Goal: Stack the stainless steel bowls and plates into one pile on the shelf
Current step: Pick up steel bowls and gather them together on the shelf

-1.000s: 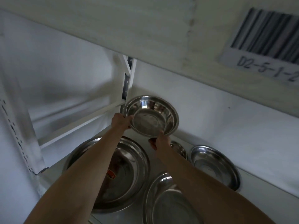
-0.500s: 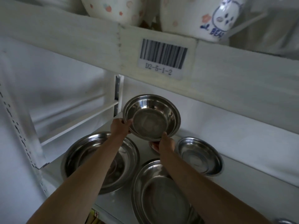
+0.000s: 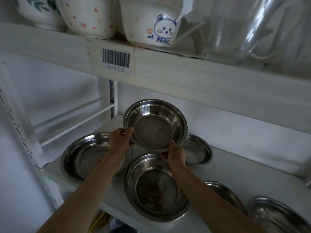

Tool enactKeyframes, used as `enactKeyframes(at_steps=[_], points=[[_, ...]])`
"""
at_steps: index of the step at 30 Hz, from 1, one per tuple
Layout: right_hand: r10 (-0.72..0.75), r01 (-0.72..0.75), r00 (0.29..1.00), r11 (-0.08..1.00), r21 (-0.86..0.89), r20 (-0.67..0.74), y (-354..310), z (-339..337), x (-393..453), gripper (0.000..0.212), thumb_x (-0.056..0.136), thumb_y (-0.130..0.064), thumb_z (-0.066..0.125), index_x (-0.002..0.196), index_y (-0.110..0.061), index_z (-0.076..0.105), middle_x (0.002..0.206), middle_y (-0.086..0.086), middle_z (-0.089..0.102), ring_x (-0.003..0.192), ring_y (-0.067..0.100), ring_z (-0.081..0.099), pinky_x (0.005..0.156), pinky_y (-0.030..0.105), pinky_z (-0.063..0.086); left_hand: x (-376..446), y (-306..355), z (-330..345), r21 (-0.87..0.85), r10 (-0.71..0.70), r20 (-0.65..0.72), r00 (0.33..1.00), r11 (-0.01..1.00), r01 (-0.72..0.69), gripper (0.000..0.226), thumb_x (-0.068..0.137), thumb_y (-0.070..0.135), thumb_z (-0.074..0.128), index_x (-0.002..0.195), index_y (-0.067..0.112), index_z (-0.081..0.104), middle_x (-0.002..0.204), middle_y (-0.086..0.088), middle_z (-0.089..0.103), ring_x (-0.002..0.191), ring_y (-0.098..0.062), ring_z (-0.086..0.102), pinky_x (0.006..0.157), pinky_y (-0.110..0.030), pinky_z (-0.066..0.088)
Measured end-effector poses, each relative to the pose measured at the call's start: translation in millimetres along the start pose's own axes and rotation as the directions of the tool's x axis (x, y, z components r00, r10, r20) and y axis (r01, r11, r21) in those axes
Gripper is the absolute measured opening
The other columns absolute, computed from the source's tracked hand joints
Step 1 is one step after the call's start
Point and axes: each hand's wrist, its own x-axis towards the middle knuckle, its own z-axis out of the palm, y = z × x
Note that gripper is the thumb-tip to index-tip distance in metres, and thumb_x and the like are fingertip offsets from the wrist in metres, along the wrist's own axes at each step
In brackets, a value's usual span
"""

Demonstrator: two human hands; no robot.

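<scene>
Steel bowl (image 3: 155, 125) up in the air, tilted toward us, empty inside, the left hand (image 3: 119, 139) pinching its left rim and the right hand (image 3: 175, 155) clasping the lower right edge. Beneath it on the white shelf (image 3: 235, 167) sit a wide pan (image 3: 80, 157) at left, a deep bowl (image 3: 156, 187) at the front, a small dish (image 3: 196, 149) behind, two plates (image 3: 276, 216) off right. Overhead, the upper shelf board (image 3: 185, 73) with its barcode label (image 3: 116, 60) hangs close, carrying painted ceramic bowls (image 3: 148, 22).
</scene>
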Motion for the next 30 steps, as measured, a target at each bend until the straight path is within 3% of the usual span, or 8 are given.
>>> enactKeyframes(at_steps=[4,10,15,18,20,22,25,30], points=[[-0.036,0.037,0.999,0.997,-0.07,0.01,10,-25,-22,0.045,0.1,-0.039,0.047,0.082,-0.003,0.068,0.074,0.013,0.072,0.062,0.02,0.069,0.05,0.027,0.056,-26,4,1,0.049,0.024,0.021,0.999,0.998,-0.025,0.032,0.094,0.027,0.058,0.108,-0.002,0.061,0.097,-0.019,0.071,0.077,-0.025,0.072,0.072,-0.036,0.061],[-0.075,0.081,0.996,0.98,-0.183,0.04,29,-56,-51,0.045,0.099,-0.041,0.047,0.071,-0.012,0.067,0.072,0.016,0.074,0.064,0.025,0.069,0.069,0.042,0.059,-65,-6,-5,0.178,0.064,0.054,0.997,0.981,-0.073,0.024,0.095,0.034,0.055,0.086,0.013,0.064,0.086,-0.012,0.074,0.077,-0.025,0.074,0.078,-0.046,0.061],[-0.051,0.058,0.998,0.953,-0.297,0.033,49,-80,-67,0.045,0.1,-0.038,0.048,0.082,-0.003,0.069,0.066,0.011,0.072,0.048,0.013,0.064,0.055,0.031,0.054,-99,-28,-2,0.207,0.072,-0.023,0.997,0.976,-0.066,0.026,0.094,0.029,0.058,0.072,0.016,0.061,0.067,-0.005,0.068,0.053,-0.007,0.07,0.051,-0.022,0.058],[-0.043,0.05,0.999,0.932,-0.358,0.027,62,-90,-77,0.043,0.1,-0.038,0.049,0.091,0.001,0.066,0.066,0.009,0.07,0.046,0.013,0.064,0.053,0.029,0.052,-116,-42,-1,0.166,0.037,-0.038,0.999,0.986,-0.03,0.029,0.095,0.025,0.058,0.073,0.007,0.061,0.068,-0.015,0.069,0.061,-0.025,0.072,0.058,-0.039,0.061],[-0.056,0.058,0.998,0.924,-0.379,0.016,70,-95,-83,0.043,0.098,-0.037,0.052,0.079,-0.002,0.065,0.056,0.004,0.066,0.048,0.016,0.064,0.059,0.036,0.055,-126,-49,-1,0.187,0.039,-0.051,0.998,0.982,-0.029,0.034,0.095,0.027,0.057,0.073,0.002,0.062,0.069,-0.021,0.068,0.063,-0.033,0.069,0.064,-0.045,0.06],[-0.084,0.078,0.996,0.906,-0.416,0.005,77,-99,-88,0.044,0.096,-0.037,0.056,0.071,-0.002,0.065,0.055,0.008,0.067,0.055,0.024,0.067,0.065,0.043,0.058,-134,-55,-3,0.213,0.054,-0.074,0.996,0.976,-0.037,0.036,0.095,0.029,0.057,0.069,0.004,0.062,0.065,-0.019,0.067,0.063,-0.035,0.068,0.064,-0.045,0.058],[-0.101,0.086,0.995,0.898,-0.431,-0.013,85,-103,-94,0.039,0.093,-0.039,0.06,0.089,-0.001,0.068,0.085,0.019,0.073,0.085,0.036,0.07,0.078,0.046,0.058,-143,-60,-5,0.257,0.098,-0.116,0.988,0.964,-0.065,0.038,0.094,0.026,0.058,0.062,0.006,0.059,0.058,-0.016,0.063,0.059,-0.034,0.064,0.057,-0.035,0.05],[-0.129,0.08,0.988,0.896,-0.436,-0.083,89,-105,-105,0.034,0.089,-0.038,0.065,0.111,-0.012,0.066,0.104,0.006,0.071,0.102,0.026,0.065,0.088,0.037,0.052,-158,-69,-2,0.283,0.07,-0.145,0.987,0.959,-0.026,0.04,0.094,0.024,0.057,0.058,0.008,0.055,0.051,-0.006,0.055,0.048,-0.019,0.05,0.052,-0.025,0.038]])
